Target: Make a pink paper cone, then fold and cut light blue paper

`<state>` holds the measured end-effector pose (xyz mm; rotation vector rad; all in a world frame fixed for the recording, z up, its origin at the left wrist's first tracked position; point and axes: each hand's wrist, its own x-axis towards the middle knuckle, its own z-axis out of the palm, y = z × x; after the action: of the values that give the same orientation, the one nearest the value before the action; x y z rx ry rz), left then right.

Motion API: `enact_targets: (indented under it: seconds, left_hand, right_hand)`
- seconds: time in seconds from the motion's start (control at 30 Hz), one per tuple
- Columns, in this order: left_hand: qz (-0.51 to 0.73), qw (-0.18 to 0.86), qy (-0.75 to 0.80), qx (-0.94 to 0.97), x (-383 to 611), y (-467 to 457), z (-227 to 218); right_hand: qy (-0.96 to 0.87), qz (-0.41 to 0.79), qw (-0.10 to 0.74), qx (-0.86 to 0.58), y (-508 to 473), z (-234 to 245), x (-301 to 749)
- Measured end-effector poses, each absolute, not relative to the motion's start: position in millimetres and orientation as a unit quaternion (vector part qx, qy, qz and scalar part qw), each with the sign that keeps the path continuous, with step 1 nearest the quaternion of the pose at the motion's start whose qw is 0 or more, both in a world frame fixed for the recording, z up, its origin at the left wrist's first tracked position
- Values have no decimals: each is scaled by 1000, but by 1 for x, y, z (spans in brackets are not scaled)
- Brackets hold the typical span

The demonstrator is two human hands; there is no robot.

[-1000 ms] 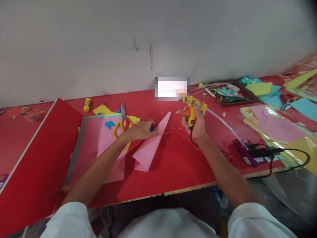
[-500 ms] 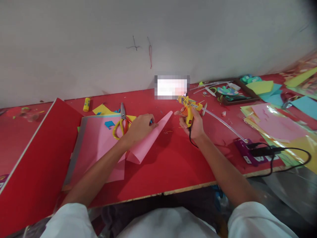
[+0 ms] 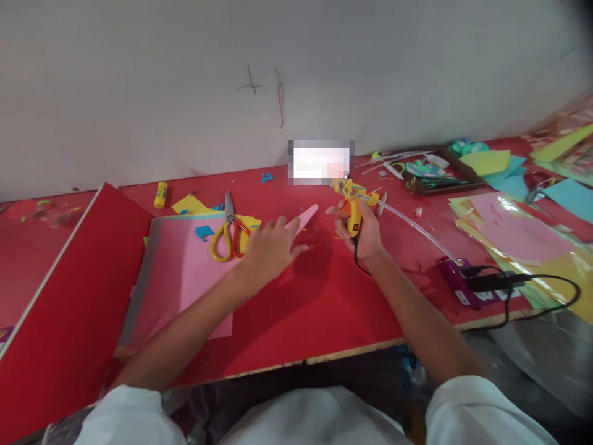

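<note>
My left hand [image 3: 271,247] is curled over a rolled pink paper cone [image 3: 307,216], thumb on one side and fingers on the other. Only the cone's narrow tip shows beyond my fingers; the wide end is hidden under the hand. In my right hand [image 3: 365,232] is a yellow glue gun [image 3: 354,216], gripped by its handle with its nozzle tilted up and away. A clear glue stick [image 3: 417,230] sticks out of its back, and a black cord hangs below. Scissors [image 3: 230,232] with yellow and red handles lie just left of my left hand.
Pink sheets [image 3: 189,266] lie at left beside a raised red board [image 3: 78,296]. A yellow glue stick tube [image 3: 160,194] stands behind. At right are a purple power strip [image 3: 456,284], a craft tray [image 3: 463,185] and coloured papers [image 3: 519,228]. A blue scrap [image 3: 266,177] lies near the wall.
A blue scrap that was at my left fingers now lies near the wall. My left hand has moved down over the pink cone, covering most of it. The glue gun stays in place.
</note>
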<state>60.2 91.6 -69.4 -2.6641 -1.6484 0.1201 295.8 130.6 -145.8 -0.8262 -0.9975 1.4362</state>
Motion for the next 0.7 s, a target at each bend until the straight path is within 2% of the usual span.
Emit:
enact_targets:
  seconds: [0.13,0.27,0.33,0.47,0.57,0.63,0.7]
  left_hand:
    - [93,10,-520,-849,71,85,-82]
    - [73,-10,-533,-843,51,105,-87]
    - [30,-83,-532,-842,39,120,-89]
    - [-152,-293,-483,-811,22,147,-100]
    - [-177,-408,-466,-765,16,157,-112]
    - [-140,-372,-475,-785,16,156,-116]
    - [-98,-271,-490,-822,18,151,-114]
  right_hand:
    - [-424,610,570,-351,130,-144,295]
    - [-417,609,574,-354,129,-141,294]
    - [-418,607,573,-358,129,-141,294]
    - [-423,607,573,-352,129,-142,295]
    - [-427,610,573,-344,129,-142,295]
    - [-427,618,570,-333,129,-143,295]
    - [-425,627,569,-319,130,-143,295]
